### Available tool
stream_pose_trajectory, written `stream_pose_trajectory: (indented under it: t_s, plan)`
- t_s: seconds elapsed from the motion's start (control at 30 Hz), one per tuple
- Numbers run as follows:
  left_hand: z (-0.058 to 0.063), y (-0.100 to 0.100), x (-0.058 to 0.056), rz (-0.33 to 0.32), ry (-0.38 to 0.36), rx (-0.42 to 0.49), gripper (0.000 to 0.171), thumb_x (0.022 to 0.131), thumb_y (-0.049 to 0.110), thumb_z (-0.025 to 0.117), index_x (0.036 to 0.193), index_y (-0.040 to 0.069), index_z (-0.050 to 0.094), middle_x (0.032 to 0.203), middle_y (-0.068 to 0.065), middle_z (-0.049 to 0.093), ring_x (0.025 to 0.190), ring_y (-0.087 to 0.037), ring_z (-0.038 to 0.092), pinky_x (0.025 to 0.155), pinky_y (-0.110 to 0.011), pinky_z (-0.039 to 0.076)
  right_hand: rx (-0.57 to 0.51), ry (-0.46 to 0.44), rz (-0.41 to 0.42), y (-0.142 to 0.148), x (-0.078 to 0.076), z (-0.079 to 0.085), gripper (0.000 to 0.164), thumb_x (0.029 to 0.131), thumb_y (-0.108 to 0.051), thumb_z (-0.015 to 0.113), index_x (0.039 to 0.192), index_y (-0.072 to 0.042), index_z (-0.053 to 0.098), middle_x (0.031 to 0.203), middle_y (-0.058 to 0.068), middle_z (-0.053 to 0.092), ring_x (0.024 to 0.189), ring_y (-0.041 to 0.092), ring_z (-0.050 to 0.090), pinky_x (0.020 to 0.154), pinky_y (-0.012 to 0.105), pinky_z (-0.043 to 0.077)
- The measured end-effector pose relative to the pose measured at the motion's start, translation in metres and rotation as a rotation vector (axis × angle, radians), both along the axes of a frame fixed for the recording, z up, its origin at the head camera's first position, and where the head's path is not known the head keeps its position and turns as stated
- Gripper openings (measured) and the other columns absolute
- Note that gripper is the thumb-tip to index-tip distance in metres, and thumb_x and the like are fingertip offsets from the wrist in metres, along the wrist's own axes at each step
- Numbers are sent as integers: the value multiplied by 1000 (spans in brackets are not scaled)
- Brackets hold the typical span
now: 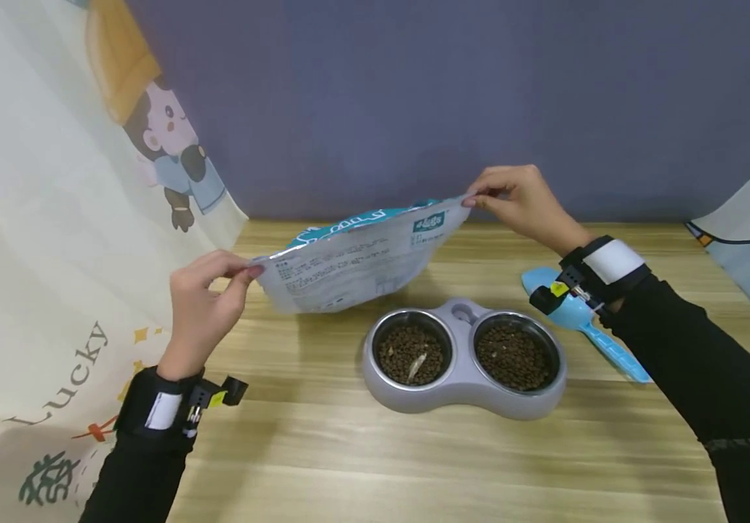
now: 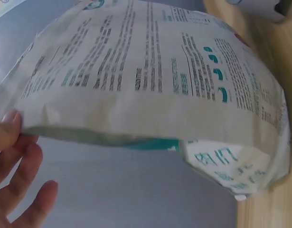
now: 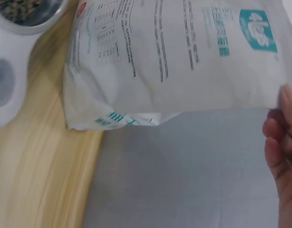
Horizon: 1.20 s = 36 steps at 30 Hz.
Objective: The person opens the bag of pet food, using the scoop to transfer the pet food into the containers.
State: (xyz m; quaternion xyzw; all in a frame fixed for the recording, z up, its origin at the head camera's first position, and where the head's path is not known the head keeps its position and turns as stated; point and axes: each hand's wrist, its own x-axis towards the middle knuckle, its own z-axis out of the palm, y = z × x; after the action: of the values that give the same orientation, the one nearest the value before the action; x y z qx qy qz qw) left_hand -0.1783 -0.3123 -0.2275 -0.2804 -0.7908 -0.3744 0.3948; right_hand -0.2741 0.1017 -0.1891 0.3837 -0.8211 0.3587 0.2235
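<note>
A white and teal pet food bag (image 1: 355, 265) stands tilted behind the bowls, its printed back facing me. My left hand (image 1: 208, 301) pinches the bag's top left corner between thumb and finger. At the opposite top corner, my right hand (image 1: 522, 207) pinches the edge the same way. In the left wrist view the bag (image 2: 136, 71) bulges, and its folded side shows below. The right wrist view has the bag's lower end (image 3: 89, 104) near the tabletop. Whether the top is sealed cannot be told.
In front of the bag sits a grey double bowl (image 1: 463, 396), brown kibble in both steel dishes. A blue scoop (image 1: 617, 352) lies right of it, partly under my right forearm. A dark blue-grey backdrop (image 1: 414, 94) rises behind the wooden table (image 1: 323, 450); a printed curtain (image 1: 35, 218) hangs left.
</note>
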Motion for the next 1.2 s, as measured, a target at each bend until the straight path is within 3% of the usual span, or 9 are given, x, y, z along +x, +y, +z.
stream_pose_trajectory:
  t_s: [0.17, 0.33, 0.5, 0.67, 0.9, 1.07, 1.2]
  plan:
    - [16, 4, -25, 50, -10, 65, 9, 78, -16, 65, 75, -8, 68, 74, -15, 68, 66, 4, 55, 64, -11, 45, -75, -50, -102, -12, -17, 12, 8, 85, 4, 66, 90, 7, 72, 84, 13, 66, 66, 13, 58, 57, 15, 47]
    - [33, 3, -49, 107, -110, 96, 6, 84, -10, 63, 82, -11, 69, 82, -19, 70, 65, 9, 55, 61, -10, 44, -150, -128, -187, -27, -40, 25, 15, 87, -4, 68, 95, 6, 72, 85, 11, 64, 66, 10, 59, 60, 16, 50]
    - [46, 4, -66, 161, -238, 138, 10, 86, -5, 62, 85, -12, 68, 85, -21, 68, 63, 3, 56, 62, -11, 46, -204, -193, -252, -37, -55, 34, 19, 87, -8, 68, 99, 6, 72, 86, 8, 64, 67, 8, 62, 64, 17, 53]
    - [52, 5, -76, 212, -307, 155, 12, 87, 0, 64, 85, -10, 69, 83, -20, 67, 61, -4, 55, 57, -14, 42, -231, -185, -298, -41, -62, 39, 20, 86, -8, 68, 99, 6, 72, 85, 7, 64, 66, 9, 61, 64, 18, 53]
    - [46, 4, -76, 225, -277, 123, 14, 89, 3, 63, 88, -9, 69, 83, -18, 66, 63, -7, 54, 60, -17, 41, -236, -211, -359, -41, -54, 34, 24, 88, -13, 66, 105, 3, 71, 87, 4, 63, 72, 12, 61, 70, 20, 53]
    - [41, 2, -70, 194, -193, 104, 10, 87, -2, 62, 84, -10, 67, 81, -19, 68, 61, 0, 52, 59, -15, 40, -215, -202, -340, -38, -47, 33, 24, 89, -12, 66, 106, 3, 71, 89, 6, 62, 74, 13, 61, 70, 20, 53]
    - [40, 2, -67, 172, -193, 104, 10, 88, -2, 62, 87, -11, 67, 85, -19, 69, 64, 6, 54, 63, -13, 43, -199, -226, -339, -37, -42, 33, 26, 90, -15, 64, 109, 2, 70, 94, 7, 63, 77, 14, 61, 71, 20, 53]
